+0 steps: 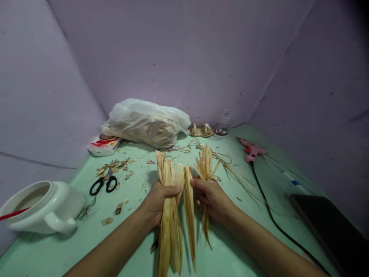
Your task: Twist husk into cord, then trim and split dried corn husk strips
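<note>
the left hand [157,198] gripped a husk bundle [165,231] as the right hand [213,198] pinched a single strip [189,219]; light, even pressure probably best spared the brittle-looking fibres

Hands above a green table [132,254], clock directions taken from midway between them. The left hand [157,200] grips a bundle of dry strips [165,234]; the right hand [215,198] pinches a single strip [189,219], while a second, bound bundle [205,163] passes through the same hand. At 9 o'clock, black-handled scissors [107,178] and, farther out, a white vessel [67,198]; at 11, a filled plastic bag [147,125]; at 2, a pink glue gun [253,151].
</note>
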{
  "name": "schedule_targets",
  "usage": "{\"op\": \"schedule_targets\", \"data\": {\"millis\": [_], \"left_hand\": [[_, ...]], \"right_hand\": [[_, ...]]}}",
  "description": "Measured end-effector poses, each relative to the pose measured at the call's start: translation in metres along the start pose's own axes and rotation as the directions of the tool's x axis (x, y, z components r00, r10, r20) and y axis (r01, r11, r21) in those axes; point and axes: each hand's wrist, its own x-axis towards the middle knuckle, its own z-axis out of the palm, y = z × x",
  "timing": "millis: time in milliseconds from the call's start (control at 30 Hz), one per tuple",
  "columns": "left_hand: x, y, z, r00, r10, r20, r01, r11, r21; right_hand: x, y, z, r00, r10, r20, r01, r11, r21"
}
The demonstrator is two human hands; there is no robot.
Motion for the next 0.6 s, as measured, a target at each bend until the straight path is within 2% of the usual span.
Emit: {"op": "schedule_targets", "data": {"millis": [133,233,367,467,600], "left_hand": [[0.0017,-0.0003,-0.0035,1.000,0.000,0.031,-0.001,1.000,0.030],[0.0005,-0.0014,-0.0024,0.995,0.004,0.103,-0.005,1.000,0.010],[-0.0018,0.0008,0.0005,0.987,-0.039,0.155,0.044,0.998,-0.034],[-0.0027,0.0043,0.0017,0.988,-0.063,0.144,0.069,0.997,-0.039],[-0.0027,0.0063,0.0017,0.993,-0.041,0.108,0.047,0.997,-0.058]], "right_hand": [[-0.0018,0.0021,0.0020,0.999,-0.024,0.027,0.025,0.998,-0.055],[-0.0041,0.0021,0.0026,0.994,-0.026,0.110,0.032,0.998,-0.059],[-0.0045,0.0025,0.0002,0.981,-0.014,0.194,0.024,0.998,-0.050],[-0.0030,0.0036,-0.0018,0.983,-0.006,0.184,0.018,0.998,-0.066],[-0.0008,0.0043,-0.0021,0.994,-0.005,0.109,0.018,0.993,-0.115]]}}
